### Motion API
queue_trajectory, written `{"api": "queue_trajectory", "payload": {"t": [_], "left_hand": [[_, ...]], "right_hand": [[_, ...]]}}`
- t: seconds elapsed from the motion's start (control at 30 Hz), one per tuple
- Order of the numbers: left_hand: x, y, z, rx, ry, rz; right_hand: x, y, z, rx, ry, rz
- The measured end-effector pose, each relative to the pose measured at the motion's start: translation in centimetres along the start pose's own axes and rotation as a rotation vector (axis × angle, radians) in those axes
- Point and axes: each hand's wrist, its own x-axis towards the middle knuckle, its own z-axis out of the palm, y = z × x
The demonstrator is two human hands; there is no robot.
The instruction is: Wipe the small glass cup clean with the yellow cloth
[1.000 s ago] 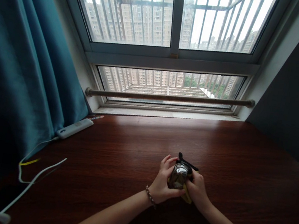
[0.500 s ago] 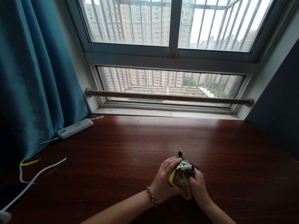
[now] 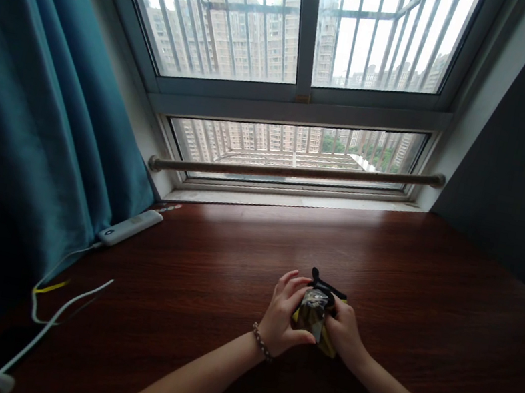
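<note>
– Yellow-edged, shiny film: that is what the small packet [image 3: 312, 312] is seen to be made of. It is held just above the dark wooden table [image 3: 426, 307], between the left hand [image 3: 283, 315] and the right hand [image 3: 346, 333].
– How is it gripped?
– It is clasped from both sides. The left hand's fingers are curled over its top and near side, with the thumb pressed beneath. The right hand's fingers are closed on its far edge. Neither hand is released.
– How far has the work been carried?
– Little can be judged as finished. No torn-off strip is seen, nothing has been poured or laid out on the wood, and no open mouth of the packet can be made out. Whether the seal has been broken cannot be told, since the top is covered by fingers.
– What is held inside?
– Something dark and mottled is suggested through the film, but it cannot be identified. A black strip [image 3: 324, 282] is seen sticking out behind the packet; whether it belongs to it cannot be told.
– Are other containers present?
– None is seen. A white remote-like unit [image 3: 129, 227] is laid by the teal curtain [image 3: 27, 114], well apart from the hands, and a white cable [image 3: 63, 314] is trailed near the table's left edge. A beaded bracelet [image 3: 260, 341] is worn on the left wrist.
</note>
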Motion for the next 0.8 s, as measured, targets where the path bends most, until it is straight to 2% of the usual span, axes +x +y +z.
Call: {"api": "queue_trajectory", "payload": {"t": [0.1, 0.27, 0.43, 0.57, 0.8], "left_hand": [[-0.1, 0.0, 0.8, 0.022, -0.014, 0.022], [-0.3, -0.1, 1.7, 0.046, 0.052, 0.044], [-0.3, 0.0, 1.0, 0.014, 0.067, 0.047], [-0.1, 0.3, 0.3, -0.003, 0.024, -0.016], [0.2, -0.1, -0.3, -0.019, -0.063, -0.042]], "right_hand": [[0.2, -0.1, 0.0, 0.042, 0.022, 0.028], [0.3, -0.2, 0.0, 0.058, 0.051, 0.061], [0.1, 0.1, 0.0, 0.049, 0.039, 0.059], [-0.1, 0.1, 0.1, 0.011, 0.027, 0.048], [0.0, -0.2, 0.0, -0.006, 0.013, 0.018]]}}
